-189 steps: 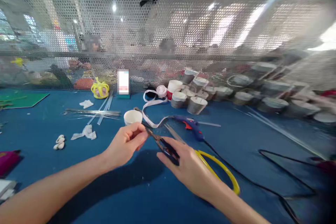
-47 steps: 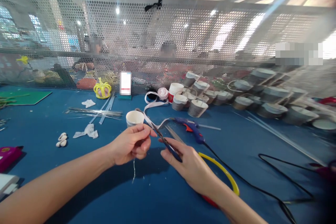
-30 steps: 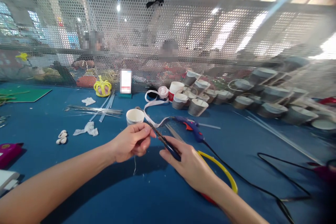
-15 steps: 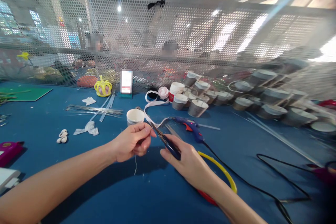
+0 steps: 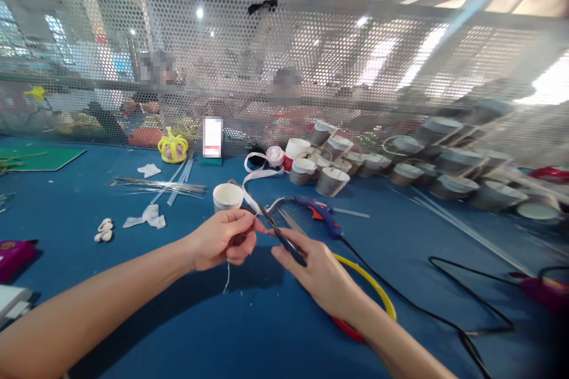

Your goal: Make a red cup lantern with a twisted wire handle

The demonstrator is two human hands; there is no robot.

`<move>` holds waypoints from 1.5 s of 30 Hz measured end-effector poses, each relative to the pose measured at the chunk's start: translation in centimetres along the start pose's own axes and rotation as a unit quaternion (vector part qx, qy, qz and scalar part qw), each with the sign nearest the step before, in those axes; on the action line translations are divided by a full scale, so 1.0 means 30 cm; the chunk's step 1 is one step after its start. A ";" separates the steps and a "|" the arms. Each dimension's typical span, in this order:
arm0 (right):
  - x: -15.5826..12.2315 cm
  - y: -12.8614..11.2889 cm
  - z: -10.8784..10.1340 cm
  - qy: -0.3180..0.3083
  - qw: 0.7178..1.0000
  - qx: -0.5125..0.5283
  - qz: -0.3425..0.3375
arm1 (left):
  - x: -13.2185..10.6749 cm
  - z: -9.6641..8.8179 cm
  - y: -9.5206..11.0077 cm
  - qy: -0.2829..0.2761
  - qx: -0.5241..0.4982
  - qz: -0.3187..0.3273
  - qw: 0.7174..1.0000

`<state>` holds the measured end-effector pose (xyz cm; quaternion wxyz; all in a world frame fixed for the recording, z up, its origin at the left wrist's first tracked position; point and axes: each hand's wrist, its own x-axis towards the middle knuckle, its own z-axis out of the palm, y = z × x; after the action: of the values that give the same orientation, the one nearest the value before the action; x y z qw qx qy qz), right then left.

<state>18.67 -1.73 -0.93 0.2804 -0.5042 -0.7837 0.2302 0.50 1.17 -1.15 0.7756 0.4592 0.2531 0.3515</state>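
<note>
My left hand (image 5: 224, 238) is closed in a pinch on a thin whitish wire or thread (image 5: 228, 277), whose loose end hangs below the fingers. My right hand (image 5: 317, 263) grips dark-handled pliers (image 5: 278, 231). Their jaws point up and left, just past my left fingertips, and look parted. What lies between the jaws is too small to make out. Right behind my left hand stands a small white-lined cup (image 5: 228, 196). Under my right hand and forearm lie large scissors with yellow and red handles (image 5: 373, 281), partly hidden.
A blue glue gun (image 5: 326, 216) lies to the right, its black cord trailing forward. White ribbon (image 5: 253, 176), small grey buckets (image 5: 332, 182) and a phone (image 5: 212, 137) stand farther back. Wire bundles (image 5: 155, 186) and white scraps (image 5: 149, 217) are left. A perforated metal screen (image 5: 240, 59) closes the back.
The pliers' jaws have spread apart and shifted slightly right. My left hand keeps its pinch in nearly the same place, and the hanging end has swung a little left.
</note>
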 end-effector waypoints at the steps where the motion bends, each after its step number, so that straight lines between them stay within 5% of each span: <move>1: 0.001 0.000 -0.002 0.005 1.000 -0.001 0.003 | 0.000 -0.002 0.000 -0.003 0.006 -0.003 1.000; 18: 0.013 -0.002 -0.035 -0.043 0.995 0.073 0.051 | -0.006 -0.016 0.027 -0.009 0.140 0.005 0.990; 22: 0.019 0.007 -0.032 -0.033 0.999 0.014 0.020 | 0.008 -0.030 0.029 0.064 0.111 0.016 0.992; 26: 0.015 0.017 -0.007 -0.032 0.997 -0.066 0.028 | 0.024 -0.063 0.054 0.178 0.097 0.102 0.974; 30: 0.010 0.030 0.009 -0.032 0.993 -0.109 0.041 | 0.022 -0.078 0.079 0.224 0.103 0.159 0.956; 35: 0.010 0.041 -0.002 -0.031 0.983 -0.179 0.006 | 0.008 -0.059 0.084 0.201 0.131 0.158 0.958; 40: 0.009 0.036 0.011 -0.100 0.968 -0.230 -0.031 | -0.013 -0.032 0.102 0.181 0.190 0.172 0.949; 45: 0.018 0.040 0.025 -0.075 0.962 -0.256 -0.061 | -0.028 -0.017 0.113 0.158 0.254 0.186 0.936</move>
<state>18.79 -0.82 -2.13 0.0962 -0.4915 -0.8646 0.0416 -1.45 1.90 1.71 0.5039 0.6181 0.3637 0.4815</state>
